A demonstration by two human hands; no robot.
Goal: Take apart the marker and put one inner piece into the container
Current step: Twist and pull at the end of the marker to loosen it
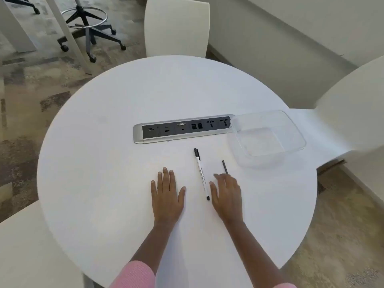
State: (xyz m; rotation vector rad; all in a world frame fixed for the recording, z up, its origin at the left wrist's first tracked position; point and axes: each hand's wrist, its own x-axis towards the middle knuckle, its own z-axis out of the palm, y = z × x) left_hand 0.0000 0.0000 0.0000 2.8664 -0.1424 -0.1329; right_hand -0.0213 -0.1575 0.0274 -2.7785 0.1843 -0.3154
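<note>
Flat, marker (201, 173) lies lengthwise, cap end pointing away.

Marker (201, 173) flat on the tabletop (104, 163), between the left hand (167, 196) and right hand (226, 196). Thin rod (225, 167) just right of the marker, at the right fingertips. Container (268, 138) farther right and behind. Socket strip (182, 128) behind the marker, its right end touching the container. Chairs (176, 26) around.
</note>
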